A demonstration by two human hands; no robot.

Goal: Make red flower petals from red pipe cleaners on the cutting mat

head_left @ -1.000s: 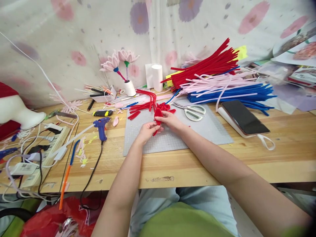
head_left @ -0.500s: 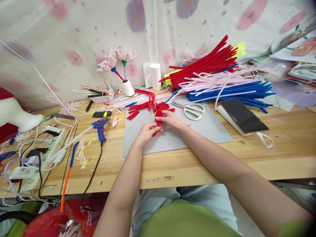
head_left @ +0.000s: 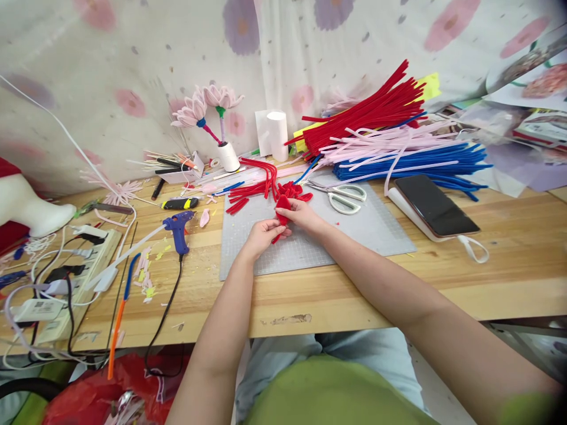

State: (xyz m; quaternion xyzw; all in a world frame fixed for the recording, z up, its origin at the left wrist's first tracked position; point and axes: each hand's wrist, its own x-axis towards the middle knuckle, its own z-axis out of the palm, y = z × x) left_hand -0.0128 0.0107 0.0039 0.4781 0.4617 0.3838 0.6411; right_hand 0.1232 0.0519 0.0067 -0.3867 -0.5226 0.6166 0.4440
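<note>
Between my two hands is a small red piece of bent pipe cleaner [head_left: 283,205], shaped like a petal. My left hand [head_left: 264,237] pinches its lower end, and my right hand [head_left: 299,213] grips its upper part from the right. Fingers cover much of the piece. Just beyond my hands, a pile of red pipe cleaner pieces [head_left: 290,190] lies on the grey cutting mat [head_left: 310,251]. To their left rest longer cut red pipe cleaners [head_left: 254,190]. Scissors with pale handles [head_left: 345,199] lie on the mat to the right of my right hand.
Bundles of red [head_left: 363,121], pink [head_left: 381,143] and blue pipe cleaners [head_left: 416,165] stand at the back right, with a phone [head_left: 434,203] in front. Left of the mat are a blue glue gun [head_left: 179,230], a cutter knife [head_left: 179,203] and a power strip [head_left: 84,283]. Pink flowers [head_left: 208,106] stand behind.
Both hands keep hold of the red piece, which has turned slightly between the fingers. The whole view has shifted a little; the other things on the table stay put.
</note>
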